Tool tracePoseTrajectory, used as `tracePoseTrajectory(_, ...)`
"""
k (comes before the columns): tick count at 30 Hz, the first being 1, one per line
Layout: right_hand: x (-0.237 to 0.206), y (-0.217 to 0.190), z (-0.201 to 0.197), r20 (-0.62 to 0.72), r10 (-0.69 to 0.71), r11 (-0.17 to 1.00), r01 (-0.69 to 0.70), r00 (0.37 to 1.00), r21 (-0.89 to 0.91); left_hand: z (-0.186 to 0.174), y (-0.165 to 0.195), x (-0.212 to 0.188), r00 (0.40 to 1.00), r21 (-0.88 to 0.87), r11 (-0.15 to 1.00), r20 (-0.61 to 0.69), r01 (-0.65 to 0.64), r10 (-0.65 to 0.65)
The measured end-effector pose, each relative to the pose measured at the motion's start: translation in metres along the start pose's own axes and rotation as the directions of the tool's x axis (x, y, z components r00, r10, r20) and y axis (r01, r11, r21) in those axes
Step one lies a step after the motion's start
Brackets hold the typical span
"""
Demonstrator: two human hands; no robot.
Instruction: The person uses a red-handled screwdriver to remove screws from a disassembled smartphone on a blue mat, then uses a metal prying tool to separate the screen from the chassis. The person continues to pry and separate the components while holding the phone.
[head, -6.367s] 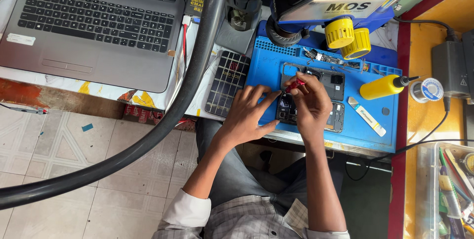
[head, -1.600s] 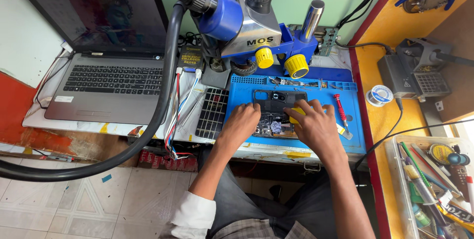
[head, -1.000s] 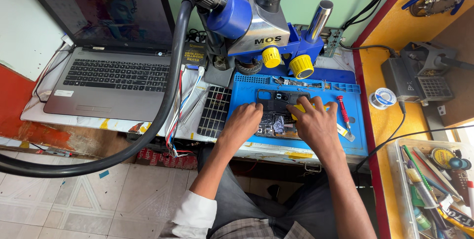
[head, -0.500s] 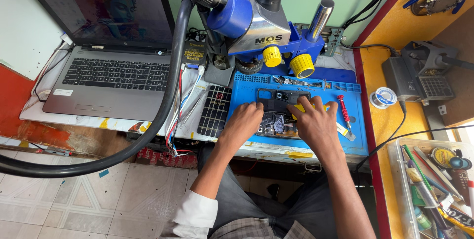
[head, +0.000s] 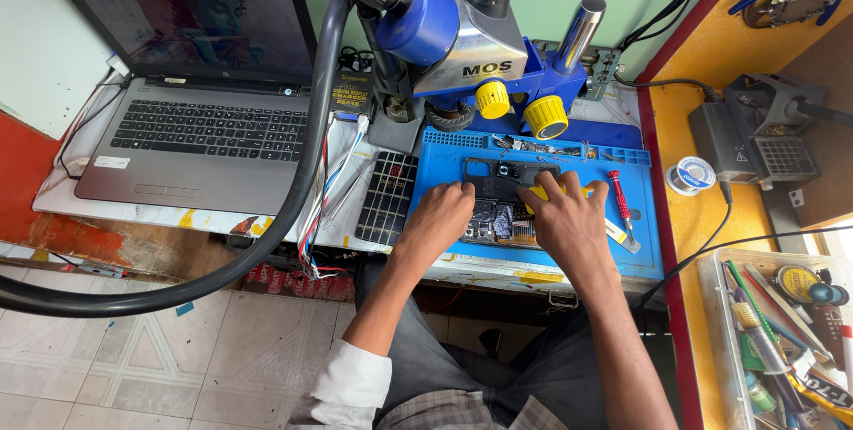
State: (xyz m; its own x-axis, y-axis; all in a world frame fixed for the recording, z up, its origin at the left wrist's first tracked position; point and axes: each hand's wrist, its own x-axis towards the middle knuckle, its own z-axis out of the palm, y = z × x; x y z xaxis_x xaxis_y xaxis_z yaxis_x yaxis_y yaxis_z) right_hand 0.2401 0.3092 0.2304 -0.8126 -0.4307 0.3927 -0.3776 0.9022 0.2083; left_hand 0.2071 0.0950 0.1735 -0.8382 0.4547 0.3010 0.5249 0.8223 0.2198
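Two bare hands press flat on an opened smartphone (head: 502,210), its dark glossy insides exposed, lying on our ribbed blue silicone repair mat (head: 440,163) at the tabletop's front edge. Our left hand (head: 442,217) rests fingers loosely spread at its left side; our right hand (head: 562,217) covers the right, grip closed on nothing. A red-handled screwdriver (head: 619,200) lies just beside.

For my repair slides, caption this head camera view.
Both hands, left and right, rest on an opened phone on a blue mat below a microscope.
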Motion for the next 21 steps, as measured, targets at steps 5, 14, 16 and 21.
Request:
tracePoseTrajectory(5,-0.002,0.004,-0.002,0.017,0.056,0.993,-0.057,0.998,0.101,0.001,-0.001,0.000,1.000,-0.009,1.000,0.004,-0.005,0.005)
tracePoseTrajectory(14,-0.011,0.014,-0.005,0.123,0.128,0.988,-0.138,0.984,0.075,0.000,0.000,-0.002,1.000,-0.091,0.996,-0.002,0.021,-0.021)
tracePoseTrajectory(16,-0.011,0.014,-0.004,0.117,0.122,0.990,-0.129,0.986,0.058,-0.002,0.001,-0.004,0.999,-0.088,0.996,-0.041,0.000,-0.004)
tracePoseTrajectory(21,-0.009,0.011,-0.004,0.061,0.080,0.996,-0.082,0.995,0.028,-0.003,0.002,-0.003,0.999,-0.047,0.999,-0.043,-0.010,0.008)
